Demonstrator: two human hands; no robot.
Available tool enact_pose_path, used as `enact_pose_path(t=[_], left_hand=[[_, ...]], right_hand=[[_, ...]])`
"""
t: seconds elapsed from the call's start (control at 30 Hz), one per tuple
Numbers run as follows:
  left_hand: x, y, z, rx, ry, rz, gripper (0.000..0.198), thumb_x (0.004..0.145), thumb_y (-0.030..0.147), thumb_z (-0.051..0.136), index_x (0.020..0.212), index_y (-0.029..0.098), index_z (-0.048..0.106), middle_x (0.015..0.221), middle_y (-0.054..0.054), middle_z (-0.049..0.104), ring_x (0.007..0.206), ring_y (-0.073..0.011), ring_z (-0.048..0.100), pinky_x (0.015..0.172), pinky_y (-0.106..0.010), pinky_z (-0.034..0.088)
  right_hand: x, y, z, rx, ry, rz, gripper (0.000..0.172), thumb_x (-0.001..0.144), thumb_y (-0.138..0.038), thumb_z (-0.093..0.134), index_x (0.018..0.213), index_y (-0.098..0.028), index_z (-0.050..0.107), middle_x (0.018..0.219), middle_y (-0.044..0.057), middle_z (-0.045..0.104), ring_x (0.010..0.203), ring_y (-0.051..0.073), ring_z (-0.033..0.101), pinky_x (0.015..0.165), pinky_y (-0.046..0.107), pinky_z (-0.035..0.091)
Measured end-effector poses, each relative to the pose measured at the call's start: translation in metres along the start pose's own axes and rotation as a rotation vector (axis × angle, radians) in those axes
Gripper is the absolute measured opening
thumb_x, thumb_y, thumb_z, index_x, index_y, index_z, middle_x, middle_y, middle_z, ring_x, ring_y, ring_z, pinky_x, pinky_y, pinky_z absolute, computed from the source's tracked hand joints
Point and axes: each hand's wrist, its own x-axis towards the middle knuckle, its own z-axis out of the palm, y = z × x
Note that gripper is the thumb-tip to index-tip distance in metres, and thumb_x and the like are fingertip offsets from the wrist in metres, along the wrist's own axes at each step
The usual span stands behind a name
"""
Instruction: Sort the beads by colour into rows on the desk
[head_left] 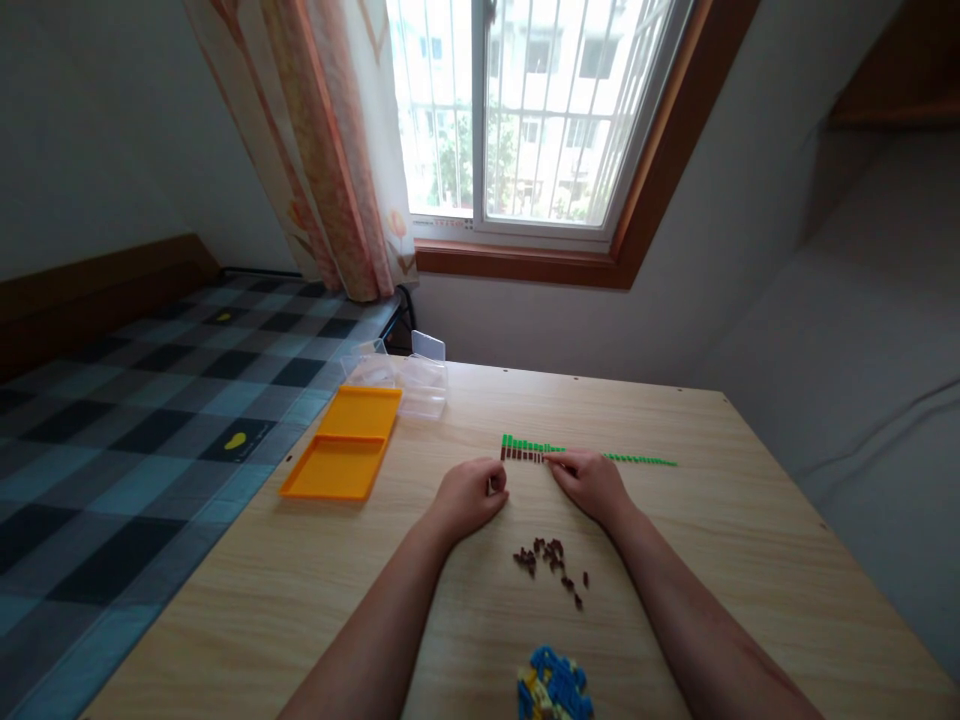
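A long row of small green bricks runs across the table, its pieces looking smaller toward the right. Just in front of its left part is a shorter row of small brown bricks. At the right end of this brown row, my right hand has its fingertips together on a small brown brick, mostly covered by the fingers. My left hand rests on the table near the row's left end, fingers curled closed; whatever is inside them is hidden. Loose brown bricks lie scattered between my forearms.
Blue and yellow pieces are heaped at the near edge of view. To the left lie a two-part orange tray and clear plastic boxes. A bed with a checked cover adjoins the wooden table; a window is behind.
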Motion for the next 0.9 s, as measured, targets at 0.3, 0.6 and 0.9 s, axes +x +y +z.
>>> enact_pose_path(t=[0.3, 0.6, 0.9], left_hand=[[0.0, -0.002, 0.001, -0.014, 0.008, -0.006, 0.009, 0.072, 0.015, 0.063, 0.071, 0.02, 0.057, 0.076, 0.002, 0.064, 0.07, -0.0147, 0.056, 0.06, -0.025, 0.035], [-0.001, 0.003, 0.002, -0.005, -0.011, 0.008, 0.008, 0.074, 0.018, 0.066, 0.072, 0.021, 0.058, 0.077, 0.002, 0.065, 0.071, -0.0154, 0.056, 0.062, -0.025, 0.036], [-0.001, 0.021, 0.016, -0.145, -0.051, 0.232, 0.013, 0.071, 0.017, 0.074, 0.071, 0.019, 0.061, 0.077, 0.0, 0.063, 0.077, -0.0164, 0.056, 0.071, -0.026, 0.04]], right_hand=[[0.001, 0.0, 0.0, 0.019, 0.004, -0.002, 0.024, 0.09, -0.029, 0.057, 0.102, -0.031, 0.078, 0.094, 0.001, 0.077, 0.081, 0.019, 0.069, 0.069, 0.026, 0.048], [0.002, 0.013, 0.001, 0.284, 0.091, -0.03, 0.021, 0.086, -0.026, 0.058, 0.092, -0.023, 0.078, 0.085, 0.005, 0.076, 0.071, 0.018, 0.066, 0.065, 0.028, 0.047], [0.005, 0.027, -0.001, 0.659, 0.144, 0.094, 0.021, 0.079, -0.034, 0.065, 0.082, -0.017, 0.077, 0.084, 0.007, 0.075, 0.077, 0.021, 0.065, 0.068, 0.031, 0.048]])
